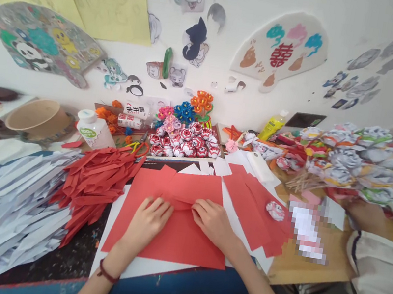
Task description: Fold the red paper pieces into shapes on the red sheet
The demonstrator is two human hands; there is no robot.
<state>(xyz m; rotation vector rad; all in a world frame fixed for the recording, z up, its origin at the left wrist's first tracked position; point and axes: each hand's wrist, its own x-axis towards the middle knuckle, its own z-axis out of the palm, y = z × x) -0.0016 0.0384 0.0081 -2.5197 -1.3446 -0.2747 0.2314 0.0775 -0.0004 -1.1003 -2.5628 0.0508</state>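
Between my two hands is a narrow folded strip of red paper, hard to tell from the red sheets behind it. My left hand has its fingers closed on the strip's left end. At the right end, my right hand pinches it with thumb and fingers. Both hands rest over a large red paper sheet, which lies on white paper at the table's front edge. A heap of folded red strips lies left of the sheet, and beyond it a bigger heap of folded white strips.
More red sheets lie to the right, with a small red-and-white paper flower on them. Red-and-white paper flowers, a white bottle and yellow-handled pliers stand behind. A person in pale clothing sits at right near paper bouquets.
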